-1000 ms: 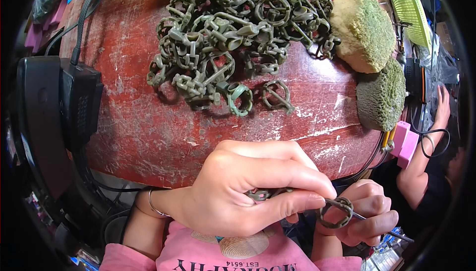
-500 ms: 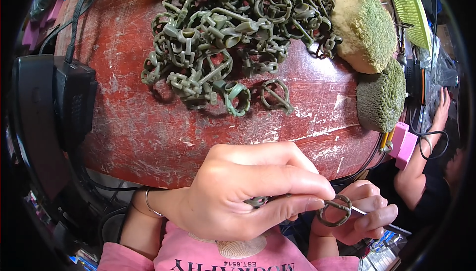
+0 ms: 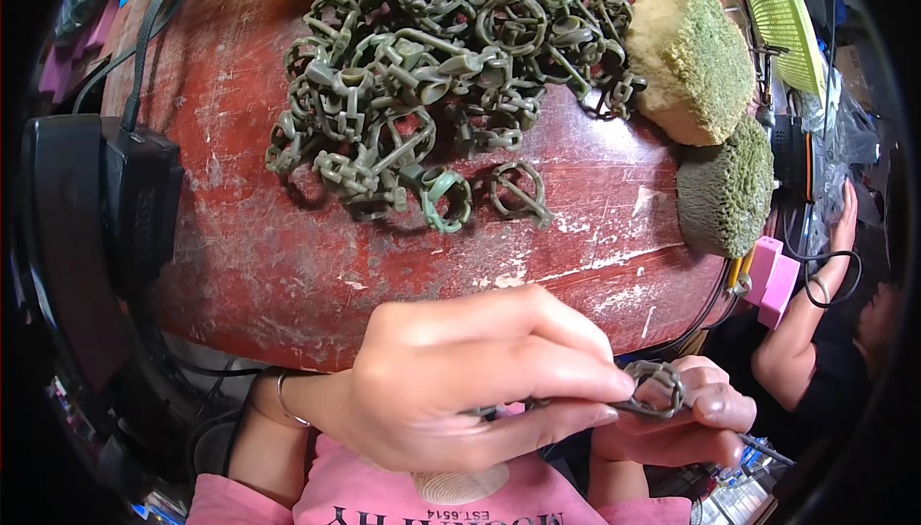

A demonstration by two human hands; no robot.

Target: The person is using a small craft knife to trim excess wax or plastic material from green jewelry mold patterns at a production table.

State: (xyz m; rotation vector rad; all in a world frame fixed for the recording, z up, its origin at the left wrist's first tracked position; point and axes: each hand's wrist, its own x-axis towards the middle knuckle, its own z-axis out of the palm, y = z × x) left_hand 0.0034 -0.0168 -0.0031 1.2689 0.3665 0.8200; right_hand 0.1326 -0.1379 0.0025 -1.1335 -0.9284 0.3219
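Observation:
My left hand (image 3: 489, 376), with a bangle at its wrist, pinches a grey-green chain piece between thumb and fingers. The chain piece's round ring (image 3: 655, 391) sticks out past the fingertips. Much of the rest is hidden behind my palm. My right hand (image 3: 686, 419) is closed right beside the ring, around a thin rod-like tool (image 3: 765, 450) whose dark shaft shows beyond the fingers. The tool's tip is hard to make out against the ring. Both hands are in front of the table's near edge, over my lap.
A heap of similar chain pieces (image 3: 422, 55) covers the far middle of the worn red table (image 3: 269, 285). Two loose rings (image 3: 446, 201) lie nearer. Yellow-green sponge-like blocks (image 3: 691, 55) stand at right. Black adapters (image 3: 139, 199) sit at left. Another person's arm (image 3: 815, 323) is at far right.
The ring in my left hand has turned from facing up to lying more edge-on. My left hand has shifted slightly left, and my right fingers are now closer to the ring.

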